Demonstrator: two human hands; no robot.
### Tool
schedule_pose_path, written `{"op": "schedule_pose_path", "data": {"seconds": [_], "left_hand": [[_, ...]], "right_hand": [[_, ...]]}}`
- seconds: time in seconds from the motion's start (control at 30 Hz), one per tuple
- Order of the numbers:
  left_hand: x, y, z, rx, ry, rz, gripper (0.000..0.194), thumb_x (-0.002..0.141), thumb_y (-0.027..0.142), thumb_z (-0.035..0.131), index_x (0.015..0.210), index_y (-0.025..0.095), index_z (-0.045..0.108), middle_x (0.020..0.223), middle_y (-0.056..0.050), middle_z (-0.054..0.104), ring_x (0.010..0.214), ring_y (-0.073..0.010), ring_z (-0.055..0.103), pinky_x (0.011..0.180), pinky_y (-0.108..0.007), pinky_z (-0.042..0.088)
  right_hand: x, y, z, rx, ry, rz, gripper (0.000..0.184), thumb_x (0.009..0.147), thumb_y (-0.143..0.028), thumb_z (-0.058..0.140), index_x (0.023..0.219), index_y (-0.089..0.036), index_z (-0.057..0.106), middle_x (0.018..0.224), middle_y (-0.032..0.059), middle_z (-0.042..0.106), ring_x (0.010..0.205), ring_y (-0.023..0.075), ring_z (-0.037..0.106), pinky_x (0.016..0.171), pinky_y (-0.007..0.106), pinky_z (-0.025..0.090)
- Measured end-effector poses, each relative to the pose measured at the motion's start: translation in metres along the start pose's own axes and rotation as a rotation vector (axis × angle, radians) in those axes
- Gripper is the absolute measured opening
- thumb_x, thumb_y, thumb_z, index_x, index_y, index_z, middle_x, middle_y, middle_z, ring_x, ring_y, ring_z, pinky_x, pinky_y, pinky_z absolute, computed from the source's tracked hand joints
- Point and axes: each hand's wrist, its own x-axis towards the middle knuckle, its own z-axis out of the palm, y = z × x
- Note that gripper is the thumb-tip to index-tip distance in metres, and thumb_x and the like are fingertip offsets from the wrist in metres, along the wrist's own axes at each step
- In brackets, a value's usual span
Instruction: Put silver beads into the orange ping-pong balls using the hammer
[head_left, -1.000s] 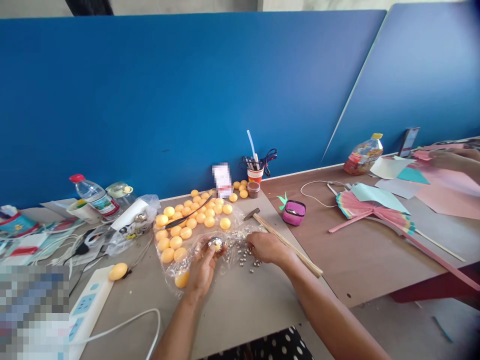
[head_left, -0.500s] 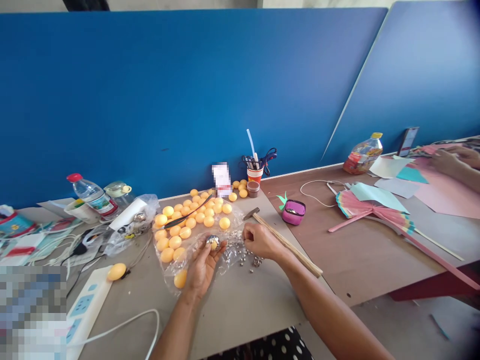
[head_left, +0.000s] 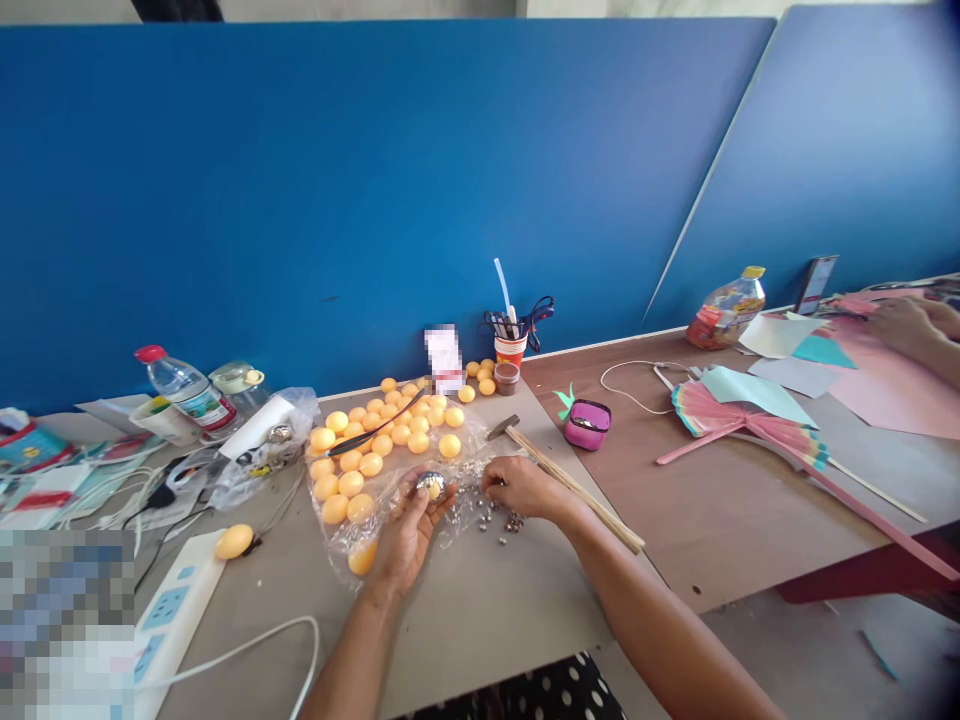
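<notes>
My left hand [head_left: 409, 525] is closed around an orange ball partly covered in shiny silver studs [head_left: 430, 485], held just above the table. My right hand [head_left: 521, 487] rests fingers-down on a scatter of small silver studs [head_left: 491, 510] on clear plastic, its fingertips pinched together among them. What the pinch holds is too small to make out. Several plain orange balls [head_left: 382, 430] lie on a plastic bag just beyond my left hand.
A hammer [head_left: 559, 478] with a wooden handle lies right of my hand. A pink pouch [head_left: 587, 423], a cup of pens and scissors [head_left: 511, 345], water bottles [head_left: 184, 388], a power strip [head_left: 169, 615] and cables surround the spot. Another person's hands [head_left: 911, 325] work on coloured paper at far right.
My right hand lifted slightly, then came back down onto the studs nearer the ball. My left hand kept the studded ball almost still.
</notes>
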Motion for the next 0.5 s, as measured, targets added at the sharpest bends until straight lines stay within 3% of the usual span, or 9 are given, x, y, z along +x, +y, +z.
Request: {"op": "schedule_pose_path", "data": {"seconds": [0.13, 0.23, 0.37, 0.5], "left_hand": [[0.0, 0.0, -0.001, 0.023, -0.016, 0.0, 0.036, 0.075, 0.032, 0.072, 0.107, 0.025, 0.058, 0.101, -0.001, 0.067, 0.092, -0.0213, 0.068, 0.091, -0.042, 0.051], [0.0, 0.0, -0.002, 0.04, -0.047, 0.009, 0.034, 0.076, 0.032, 0.072, 0.107, 0.025, 0.059, 0.107, 0.0, 0.065, 0.092, -0.02, 0.068, 0.092, -0.04, 0.05], [0.0, -0.002, -0.004, 0.062, -0.057, -0.019, 0.036, 0.076, 0.033, 0.072, 0.108, 0.026, 0.059, 0.107, -0.001, 0.065, 0.089, -0.0182, 0.068, 0.091, -0.039, 0.05], [0.0, -0.003, -0.003, 0.057, -0.05, -0.059, 0.039, 0.073, 0.034, 0.074, 0.108, 0.025, 0.059, 0.101, -0.001, 0.067, 0.086, -0.0185, 0.069, 0.089, -0.039, 0.051]], "right_hand": [[0.0, -0.002, -0.001, 0.062, 0.046, -0.048, 0.013, 0.068, -0.007, 0.058, 0.064, -0.016, 0.065, 0.086, 0.0047, 0.064, 0.078, 0.0152, 0.057, 0.074, 0.025, 0.042], [0.0, -0.003, -0.001, 0.223, 0.119, -0.059, 0.011, 0.07, -0.009, 0.057, 0.067, -0.017, 0.064, 0.081, 0.0029, 0.063, 0.077, 0.0154, 0.057, 0.074, 0.026, 0.043], [0.002, -0.005, 0.006, 0.515, 0.14, -0.009, 0.01, 0.072, -0.018, 0.06, 0.081, -0.019, 0.064, 0.068, -0.002, 0.058, 0.064, 0.0126, 0.051, 0.061, 0.024, 0.04], [0.002, -0.011, 0.014, 0.814, 0.095, 0.002, 0.013, 0.07, -0.027, 0.066, 0.072, -0.017, 0.058, 0.053, -0.0061, 0.048, 0.049, 0.008, 0.04, 0.049, 0.022, 0.03]]}}
